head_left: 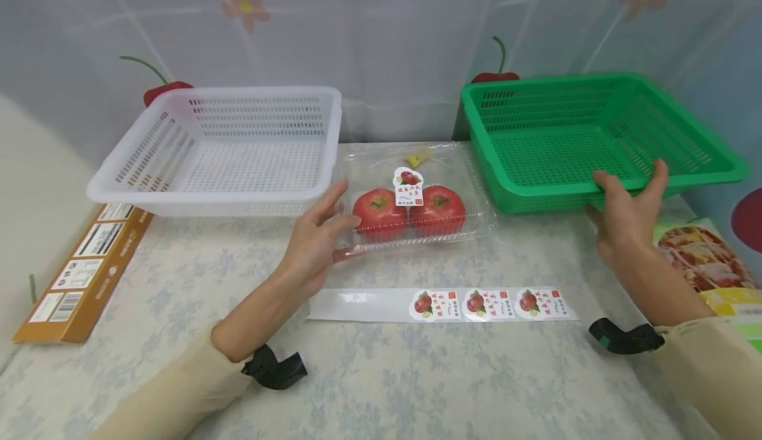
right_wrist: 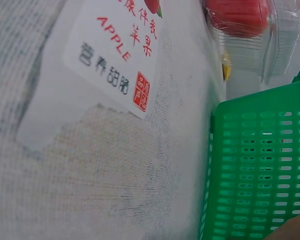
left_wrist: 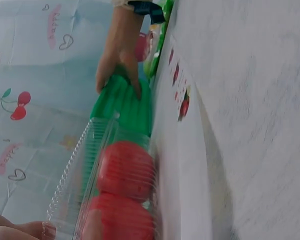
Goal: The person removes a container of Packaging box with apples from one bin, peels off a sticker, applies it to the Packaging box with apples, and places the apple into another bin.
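Observation:
A clear plastic box lies between two baskets, with two red apples inside and a white apple sticker on its lid. My left hand grips the box by its left side. In the left wrist view, fingertips show at the lid's ridged edge. Over on the right, my right hand holds the front rim of a green basket, thumb and fingers on either side of the rim. Only a bit of that hand shows in the right wrist view.
A strip of stickers lies on the patterned cloth in front of the box. At the left stand a white basket and a long brown carton. A food packet lies beside my right forearm. A printed curtain hangs behind.

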